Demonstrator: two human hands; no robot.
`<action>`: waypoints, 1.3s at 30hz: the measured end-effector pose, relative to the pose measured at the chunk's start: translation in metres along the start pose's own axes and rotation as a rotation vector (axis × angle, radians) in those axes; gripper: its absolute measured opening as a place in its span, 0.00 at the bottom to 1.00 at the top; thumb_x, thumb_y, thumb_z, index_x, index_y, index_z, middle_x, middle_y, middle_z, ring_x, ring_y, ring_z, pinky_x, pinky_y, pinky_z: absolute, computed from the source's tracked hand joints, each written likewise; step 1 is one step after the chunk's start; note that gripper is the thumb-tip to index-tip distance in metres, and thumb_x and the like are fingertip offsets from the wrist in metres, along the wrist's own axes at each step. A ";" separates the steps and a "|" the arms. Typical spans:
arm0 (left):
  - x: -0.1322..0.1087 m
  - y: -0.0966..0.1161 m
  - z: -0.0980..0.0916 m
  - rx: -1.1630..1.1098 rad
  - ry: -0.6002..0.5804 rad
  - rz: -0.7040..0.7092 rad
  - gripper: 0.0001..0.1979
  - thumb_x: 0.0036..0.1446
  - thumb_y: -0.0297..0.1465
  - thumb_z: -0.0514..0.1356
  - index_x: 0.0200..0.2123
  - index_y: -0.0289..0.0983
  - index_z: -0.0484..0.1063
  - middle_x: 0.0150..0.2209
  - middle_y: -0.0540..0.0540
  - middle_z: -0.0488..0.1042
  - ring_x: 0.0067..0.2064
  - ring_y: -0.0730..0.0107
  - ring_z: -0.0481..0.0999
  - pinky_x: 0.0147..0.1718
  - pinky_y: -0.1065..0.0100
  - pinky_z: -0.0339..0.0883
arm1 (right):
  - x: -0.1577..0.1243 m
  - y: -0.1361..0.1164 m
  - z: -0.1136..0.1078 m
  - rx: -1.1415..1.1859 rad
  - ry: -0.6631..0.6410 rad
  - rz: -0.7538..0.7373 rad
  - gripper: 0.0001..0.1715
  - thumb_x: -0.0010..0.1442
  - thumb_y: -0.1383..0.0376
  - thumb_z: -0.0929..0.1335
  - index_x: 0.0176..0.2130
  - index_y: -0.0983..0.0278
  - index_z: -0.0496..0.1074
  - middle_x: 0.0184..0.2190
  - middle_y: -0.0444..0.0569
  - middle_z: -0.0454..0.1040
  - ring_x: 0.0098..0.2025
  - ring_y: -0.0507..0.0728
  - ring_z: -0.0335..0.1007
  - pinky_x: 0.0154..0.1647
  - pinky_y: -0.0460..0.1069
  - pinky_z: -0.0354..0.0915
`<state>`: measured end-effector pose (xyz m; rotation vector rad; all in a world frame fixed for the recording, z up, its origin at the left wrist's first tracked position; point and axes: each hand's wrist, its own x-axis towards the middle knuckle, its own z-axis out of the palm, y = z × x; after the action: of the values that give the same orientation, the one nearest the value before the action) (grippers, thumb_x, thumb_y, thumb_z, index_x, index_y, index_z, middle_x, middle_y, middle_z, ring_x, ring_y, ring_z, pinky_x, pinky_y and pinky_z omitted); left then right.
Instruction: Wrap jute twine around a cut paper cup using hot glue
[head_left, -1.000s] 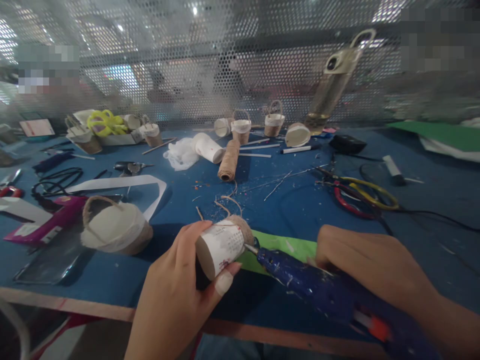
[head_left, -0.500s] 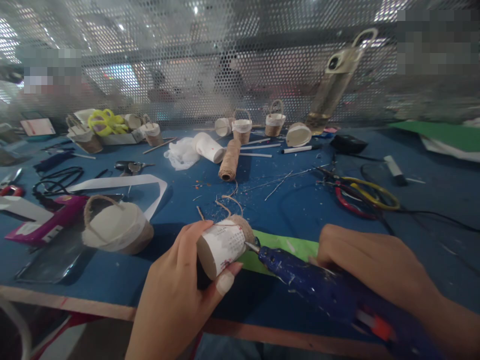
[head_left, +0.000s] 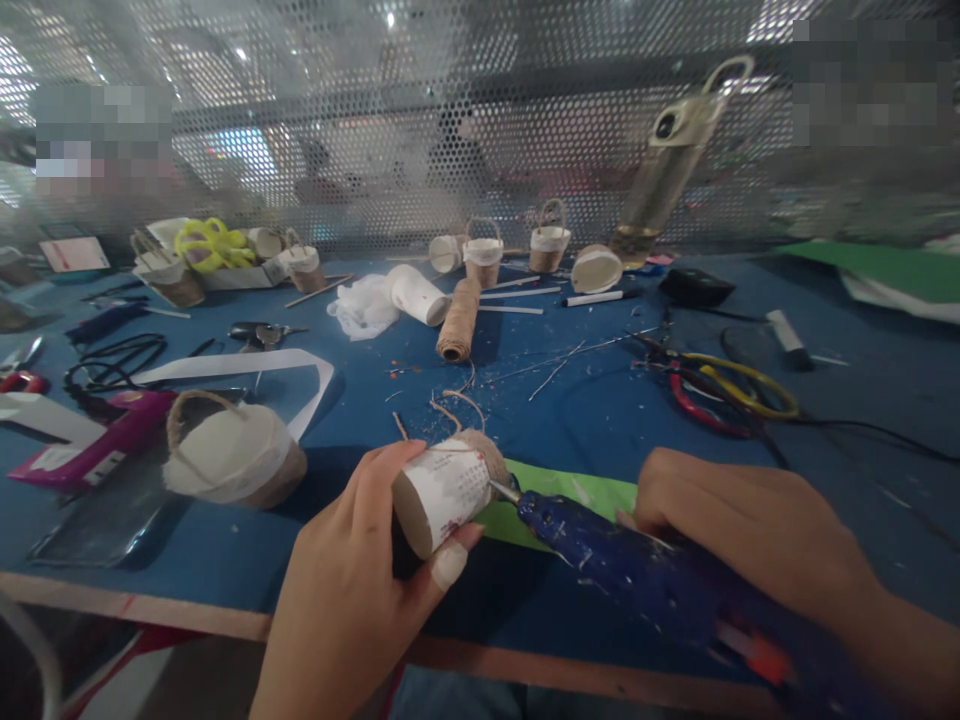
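My left hand (head_left: 367,580) is closed around a printed white paper cup (head_left: 450,490) lying on its side, open mouth toward the lower left. Brown twine (head_left: 487,455) is wound about the cup's base end, and a loose strand of it runs back toward a twine spool (head_left: 459,325). My right hand (head_left: 739,530) grips a blue hot glue gun (head_left: 607,550), though the gun's body partly hides the fingers. The metal nozzle sits at the edge of the twine, touching or almost touching the cup. A green paper strip (head_left: 577,487) lies beneath.
A twine-wrapped basket (head_left: 262,465) stands left, beside a purple package (head_left: 112,435) and a white paper strip (head_left: 247,362). Small baskets (head_left: 484,262) line the back near a perforated metal screen (head_left: 450,120) and a bottle (head_left: 660,175). Scissors (head_left: 739,390) lie right, with a black cable.
Almost nothing differs. Both hands, the cup and the glue gun keep nearly the same position, with the nozzle still at the twine's edge.
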<state>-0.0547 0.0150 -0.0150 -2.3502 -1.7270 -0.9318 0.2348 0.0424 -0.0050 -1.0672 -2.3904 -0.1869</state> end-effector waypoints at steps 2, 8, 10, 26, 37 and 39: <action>0.000 0.000 -0.001 -0.003 0.005 0.003 0.21 0.70 0.48 0.56 0.58 0.43 0.61 0.52 0.41 0.80 0.44 0.56 0.85 0.33 0.64 0.77 | 0.002 0.001 -0.001 0.003 0.011 -0.065 0.09 0.62 0.67 0.60 0.30 0.55 0.58 0.24 0.38 0.63 0.21 0.53 0.62 0.23 0.51 0.48; 0.002 0.000 0.000 0.000 0.022 0.006 0.22 0.70 0.49 0.55 0.59 0.43 0.62 0.51 0.41 0.81 0.41 0.57 0.86 0.32 0.64 0.77 | 0.001 0.005 0.000 0.018 0.044 -0.125 0.10 0.63 0.69 0.61 0.31 0.55 0.58 0.24 0.37 0.62 0.21 0.52 0.62 0.22 0.51 0.47; 0.001 0.000 0.001 0.003 0.026 0.014 0.23 0.71 0.50 0.54 0.59 0.43 0.61 0.51 0.41 0.80 0.41 0.57 0.86 0.31 0.64 0.78 | 0.002 0.003 -0.001 0.052 0.038 -0.106 0.10 0.63 0.70 0.61 0.32 0.56 0.59 0.25 0.37 0.62 0.21 0.52 0.62 0.23 0.51 0.47; 0.002 0.001 -0.002 0.008 0.024 0.021 0.24 0.71 0.54 0.52 0.57 0.43 0.61 0.49 0.41 0.81 0.40 0.57 0.86 0.31 0.64 0.78 | 0.001 -0.002 -0.002 0.105 0.020 -0.053 0.06 0.61 0.61 0.63 0.32 0.55 0.59 0.26 0.39 0.64 0.22 0.54 0.61 0.24 0.51 0.49; 0.002 0.000 0.000 0.018 0.020 0.038 0.27 0.71 0.54 0.53 0.61 0.42 0.59 0.54 0.37 0.78 0.48 0.52 0.85 0.38 0.60 0.81 | 0.000 -0.001 -0.005 0.101 -0.050 -0.069 0.09 0.64 0.57 0.64 0.34 0.56 0.58 0.28 0.39 0.61 0.24 0.53 0.60 0.25 0.51 0.49; 0.000 0.000 0.001 0.019 0.024 0.039 0.28 0.71 0.53 0.53 0.63 0.42 0.58 0.56 0.36 0.77 0.51 0.51 0.85 0.41 0.59 0.81 | 0.000 -0.001 -0.005 0.084 -0.061 -0.070 0.06 0.63 0.59 0.63 0.35 0.55 0.58 0.28 0.39 0.60 0.24 0.53 0.60 0.25 0.52 0.49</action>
<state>-0.0548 0.0157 -0.0156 -2.3427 -1.6681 -0.9297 0.2360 0.0396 -0.0006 -0.9652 -2.4689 -0.0788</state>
